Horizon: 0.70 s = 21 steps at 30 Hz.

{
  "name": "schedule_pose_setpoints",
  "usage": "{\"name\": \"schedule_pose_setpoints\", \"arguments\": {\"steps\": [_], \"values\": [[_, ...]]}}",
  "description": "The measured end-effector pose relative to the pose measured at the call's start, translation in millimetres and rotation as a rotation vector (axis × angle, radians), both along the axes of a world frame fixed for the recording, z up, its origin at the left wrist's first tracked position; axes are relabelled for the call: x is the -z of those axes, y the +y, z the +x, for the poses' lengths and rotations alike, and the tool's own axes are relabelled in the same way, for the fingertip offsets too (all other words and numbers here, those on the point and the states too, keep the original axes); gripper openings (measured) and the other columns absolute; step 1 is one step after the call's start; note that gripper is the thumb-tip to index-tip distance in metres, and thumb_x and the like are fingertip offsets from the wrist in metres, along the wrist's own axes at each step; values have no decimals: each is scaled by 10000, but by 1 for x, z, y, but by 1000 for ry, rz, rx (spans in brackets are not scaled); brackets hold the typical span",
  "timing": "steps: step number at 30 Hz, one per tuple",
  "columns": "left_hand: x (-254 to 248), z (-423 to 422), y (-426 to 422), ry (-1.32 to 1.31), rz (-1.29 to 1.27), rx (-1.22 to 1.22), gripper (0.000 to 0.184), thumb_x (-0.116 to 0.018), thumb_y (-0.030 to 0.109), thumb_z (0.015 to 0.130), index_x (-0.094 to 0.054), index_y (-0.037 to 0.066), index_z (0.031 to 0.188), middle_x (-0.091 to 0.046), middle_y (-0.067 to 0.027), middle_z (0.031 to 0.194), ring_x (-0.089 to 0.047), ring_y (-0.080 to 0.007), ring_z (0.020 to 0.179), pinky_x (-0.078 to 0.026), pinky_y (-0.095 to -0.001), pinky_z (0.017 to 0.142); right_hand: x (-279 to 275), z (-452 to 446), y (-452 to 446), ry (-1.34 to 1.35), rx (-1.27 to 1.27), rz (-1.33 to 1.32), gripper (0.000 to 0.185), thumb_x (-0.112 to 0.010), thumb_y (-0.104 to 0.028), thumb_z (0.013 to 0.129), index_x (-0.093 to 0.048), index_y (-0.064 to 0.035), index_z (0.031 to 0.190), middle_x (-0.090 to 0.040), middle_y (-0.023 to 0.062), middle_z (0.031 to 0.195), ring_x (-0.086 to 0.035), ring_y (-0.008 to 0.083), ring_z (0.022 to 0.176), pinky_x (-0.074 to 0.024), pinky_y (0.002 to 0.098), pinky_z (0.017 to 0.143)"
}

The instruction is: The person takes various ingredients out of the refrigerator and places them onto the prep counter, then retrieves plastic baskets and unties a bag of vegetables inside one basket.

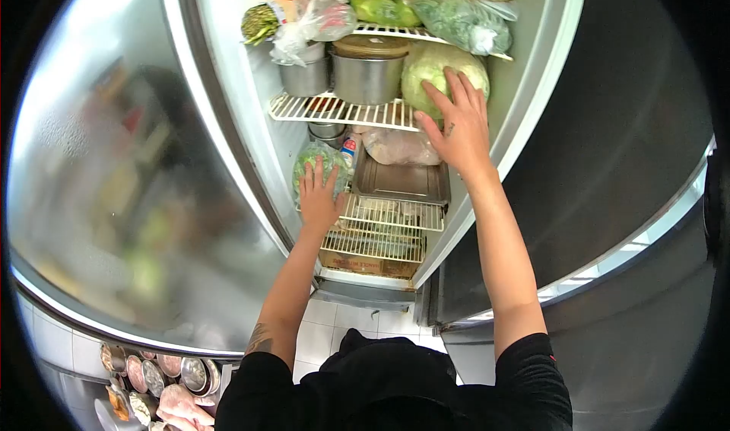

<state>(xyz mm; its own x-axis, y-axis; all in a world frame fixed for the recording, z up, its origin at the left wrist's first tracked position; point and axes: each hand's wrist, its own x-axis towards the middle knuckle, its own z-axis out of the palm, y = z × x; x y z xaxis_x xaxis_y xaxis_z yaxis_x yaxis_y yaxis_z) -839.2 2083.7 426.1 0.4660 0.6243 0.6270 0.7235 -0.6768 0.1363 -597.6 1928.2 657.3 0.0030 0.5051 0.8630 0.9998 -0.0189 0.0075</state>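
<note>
My right hand (pixel 461 127), its fingers spread, reaches to a large pale green cabbage (pixel 427 69) at the right of the middle fridge shelf; the fingertips appear to touch it. Lower down, my left hand (pixel 319 199) lies with fingers apart against a plastic-wrapped leafy green vegetable (pixel 318 155) on the shelf below. Beside the cabbage stands a steel pot (pixel 369 77) with a brownish lid. A bag of pale contents (pixel 399 147) rests above a metal tray (pixel 403 180), to the right of the wrapped vegetable.
The top shelf holds bagged vegetables (pixel 464 24) and a bunch of asparagus (pixel 261 24). A cardboard box (pixel 369 264) sits at the fridge bottom. The frosted glass door (pixel 137 180) stands open on the left. Bowls of food (pixel 152 376) are at the lower left.
</note>
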Motion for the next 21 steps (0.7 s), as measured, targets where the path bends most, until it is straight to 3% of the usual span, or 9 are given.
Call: {"name": "schedule_pose_setpoints", "arguments": {"steps": [5,21], "values": [[3,-15,4,-8,-23,84,684,-708,285,847,-472,197,1483,-213,-158,1641,-241,-435,1479,-267,-569,1174,9,-1,9,9,61,-16,477,-700,-247,875,-633,-229,1347,-452,150,1511,-369,379,1430,-276,606,1152],[13,-41,9,-77,-60,190,724,-718,270,845,-434,216,1510,-208,-155,1645,-242,-407,1488,-254,-546,1187,23,-11,25,16,94,-25,476,-685,-173,895,-634,-253,1361,-441,136,1532,-382,377,1431,-271,550,1169]]}}
